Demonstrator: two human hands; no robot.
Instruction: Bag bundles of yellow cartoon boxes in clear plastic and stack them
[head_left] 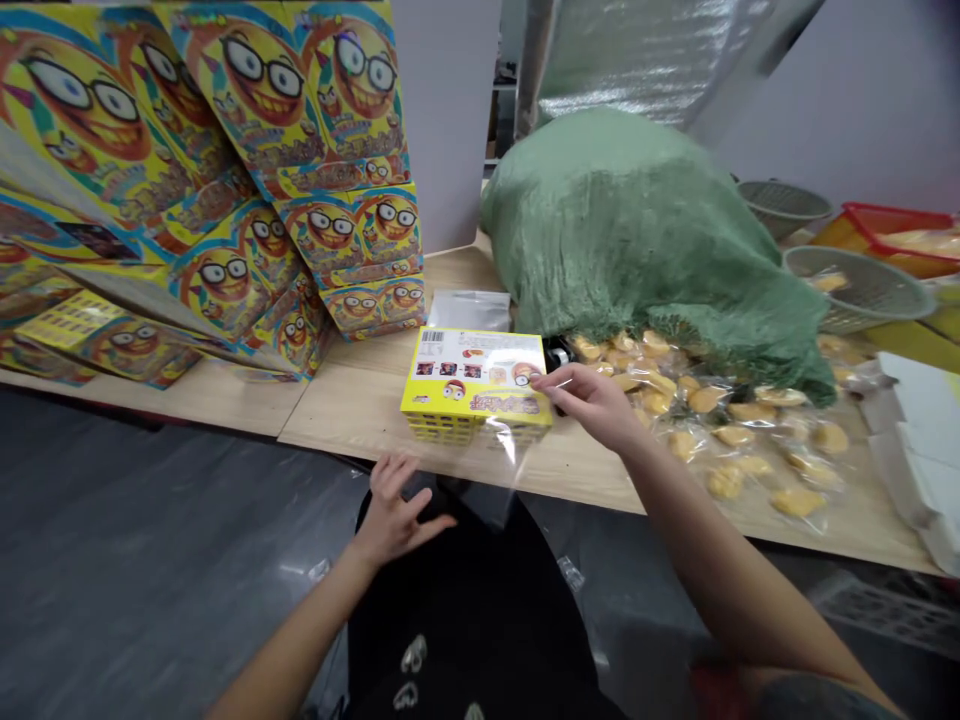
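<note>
My right hand [592,400] touches the right end of a yellow printed box [472,385] near the near edge of the table [360,400], with clear plastic film [504,440] hanging there; I cannot tell if it's pinched. My left hand [397,510] is open, holding nothing. A careless nudge could tip the box over that edge

- The yellow printed box [474,385] has one barcode [432,338] near 11 o'clock, but its digits are too small for reading.
- The stacked cartons [352,240] show cartoon lettering [352,225] at 10 o'clock, too blurred for reading.
</note>
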